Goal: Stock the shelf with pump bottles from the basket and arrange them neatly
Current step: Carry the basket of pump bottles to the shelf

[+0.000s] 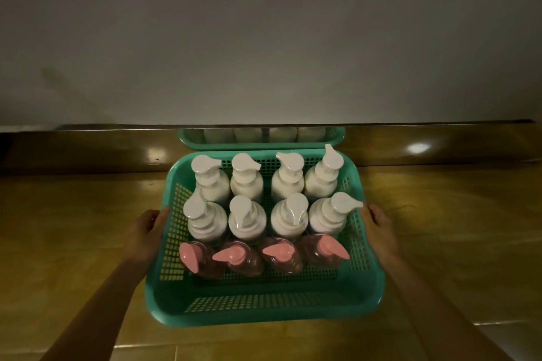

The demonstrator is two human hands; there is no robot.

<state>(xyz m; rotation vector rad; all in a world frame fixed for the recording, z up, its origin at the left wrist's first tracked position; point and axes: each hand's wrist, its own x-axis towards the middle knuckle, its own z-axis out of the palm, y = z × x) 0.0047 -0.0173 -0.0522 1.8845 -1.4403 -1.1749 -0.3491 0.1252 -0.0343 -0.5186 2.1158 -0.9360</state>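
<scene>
A green perforated plastic basket (pixel 264 309) sits on a glossy brown surface in the middle of the head view. Inside stand several white pump bottles (pixel 247 221) in two back rows and several clear bottles with pink pumps (pixel 278 255) in the front row. My left hand (pixel 146 233) grips the basket's left rim. My right hand (pixel 379 227) holds its right rim. All bottles are upright, with their pump spouts pointing different ways.
The glossy wooden shelf surface (pixel 440 228) stretches left and right of the basket. Behind it runs a shiny dark back ledge (pixel 117 152) that reflects the basket and bottles. A plain grey wall (pixel 264 38) rises above.
</scene>
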